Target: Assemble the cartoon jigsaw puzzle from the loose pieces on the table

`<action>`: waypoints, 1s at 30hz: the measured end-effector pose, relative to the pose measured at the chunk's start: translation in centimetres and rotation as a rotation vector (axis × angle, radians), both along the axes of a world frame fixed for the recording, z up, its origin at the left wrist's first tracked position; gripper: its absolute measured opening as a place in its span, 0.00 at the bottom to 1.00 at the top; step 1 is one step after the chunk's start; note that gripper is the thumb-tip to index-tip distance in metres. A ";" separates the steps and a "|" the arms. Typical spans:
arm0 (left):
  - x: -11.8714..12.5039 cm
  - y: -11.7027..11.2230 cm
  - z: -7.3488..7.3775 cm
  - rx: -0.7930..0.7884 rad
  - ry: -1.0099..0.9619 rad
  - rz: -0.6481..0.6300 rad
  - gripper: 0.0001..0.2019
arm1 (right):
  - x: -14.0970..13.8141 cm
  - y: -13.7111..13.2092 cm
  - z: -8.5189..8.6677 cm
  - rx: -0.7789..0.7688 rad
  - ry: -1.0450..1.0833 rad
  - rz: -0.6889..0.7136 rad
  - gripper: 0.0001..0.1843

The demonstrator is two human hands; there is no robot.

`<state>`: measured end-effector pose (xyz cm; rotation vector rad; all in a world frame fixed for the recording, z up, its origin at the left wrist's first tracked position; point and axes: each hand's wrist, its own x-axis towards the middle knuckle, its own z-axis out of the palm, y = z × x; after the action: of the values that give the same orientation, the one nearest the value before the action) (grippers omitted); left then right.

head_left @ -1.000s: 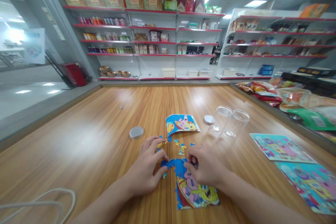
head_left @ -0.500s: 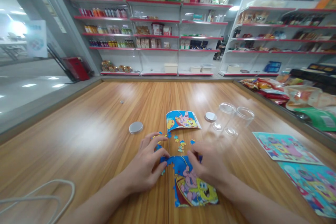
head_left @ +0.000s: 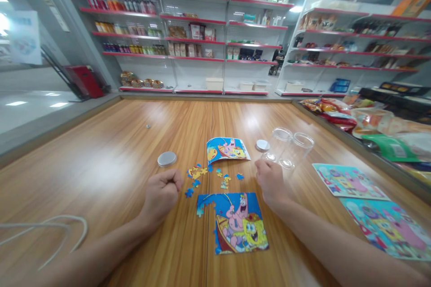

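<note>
On the table lies a partly joined jigsaw puzzle (head_left: 240, 226) of a pink starfish and a yellow sponge figure, its left side ragged. My left hand (head_left: 164, 190) rests as a fist on the wood, left of some loose puzzle pieces (head_left: 197, 171). My right hand (head_left: 270, 180), also curled into a fist, lies beyond the puzzle's upper right corner and in front of the clear jars. Nothing shows in either fist. Between the hands are more loose pieces (head_left: 225, 181). Behind them stands a slightly curled picture card (head_left: 229, 150) with the same scene.
Two clear jars (head_left: 301, 143) and a silver lid (head_left: 262, 145) are at right; another lid (head_left: 167, 158) is at left. Two finished-looking picture sheets (head_left: 350, 181) lie far right. A white cable (head_left: 63, 218) loops at lower left. Snack bags (head_left: 336, 114) line the right edge.
Both hands have come off the puzzle and drawn apart, left hand leftward, right hand up and rightward, their fingers curling into fists. The view has shifted slightly.
</note>
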<state>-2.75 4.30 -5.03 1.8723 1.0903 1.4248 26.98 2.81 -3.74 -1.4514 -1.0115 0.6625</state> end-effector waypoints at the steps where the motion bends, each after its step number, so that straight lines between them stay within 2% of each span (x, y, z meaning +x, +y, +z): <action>1: 0.3 0.5 0.1 0.024 0.006 -0.015 0.09 | -0.1 0.5 0.0 -0.001 -0.049 -0.022 0.19; 4: 1.6 1.9 0.8 0.119 0.048 -0.076 0.09 | -0.6 2.3 0.2 -0.003 -0.167 -0.026 0.19; 8: 3.0 2.4 1.5 0.258 0.129 -0.171 0.10 | -1.0 3.6 0.5 -0.006 -0.267 0.098 0.20; 11: 2.6 2.7 2.0 0.305 0.229 -0.204 0.11 | -0.9 3.0 0.5 0.004 -0.315 0.229 0.19; 14: 1.8 3.3 2.7 0.328 0.382 -0.109 0.12 | -0.8 2.0 0.5 0.020 -0.352 0.295 0.19; 17: 1.6 3.6 3.3 0.371 0.513 -0.098 0.20 | -0.9 1.3 1.0 0.062 -0.413 0.297 0.16; 19: 1.9 3.4 3.5 0.387 0.562 -0.175 0.26 | -1.1 1.0 1.5 0.167 -0.574 0.252 0.12; 20: 2.0 3.2 3.6 0.392 0.593 -0.214 0.28 | -1.2 0.8 1.7 0.222 -0.685 0.233 0.13; 22: 2.3 2.8 3.5 0.382 0.671 -0.273 0.29 | -1.5 0.4 1.9 0.259 -0.893 0.252 0.21; 24: 2.4 2.6 3.3 0.326 0.756 -0.298 0.29 | -1.7 0.1 1.8 0.173 -1.003 0.343 0.23; 27: 2.3 2.6 2.9 0.207 0.838 -0.304 0.28 | -2.0 -0.1 1.5 0.028 -1.039 0.447 0.22; 30: 2.3 2.8 2.7 0.153 0.867 -0.299 0.26 | -2.0 -0.1 1.4 0.000 -1.017 0.453 0.22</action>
<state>-0.42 7.11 -2.35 2.7253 0.9941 0.5126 24.97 2.72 -2.39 -1.5773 -2.1631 0.1849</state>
